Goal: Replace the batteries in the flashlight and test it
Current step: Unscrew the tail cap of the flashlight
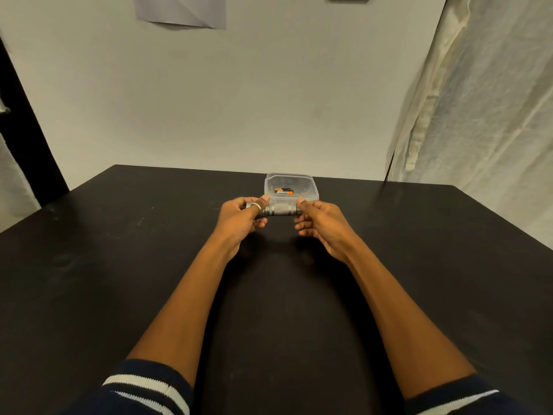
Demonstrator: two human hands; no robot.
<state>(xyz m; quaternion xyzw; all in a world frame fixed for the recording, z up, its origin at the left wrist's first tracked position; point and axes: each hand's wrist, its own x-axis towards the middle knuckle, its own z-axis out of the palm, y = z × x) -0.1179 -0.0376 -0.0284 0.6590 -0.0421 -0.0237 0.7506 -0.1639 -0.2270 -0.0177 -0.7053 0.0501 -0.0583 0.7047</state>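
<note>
Metal flashlight point(279, 209) held level over the black counter point(104, 280).
Grip of the left hand point(239, 220) wraps one end, the right hand point(320, 223) pinches the other; batteries point(284, 191) lie in a clear tub point(309, 187) just behind.

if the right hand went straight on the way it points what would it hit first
The right hand pinches the grey metal flashlight; pushing on, it would probably meet the clear plastic box of batteries just behind, though depth is unclear.
</note>
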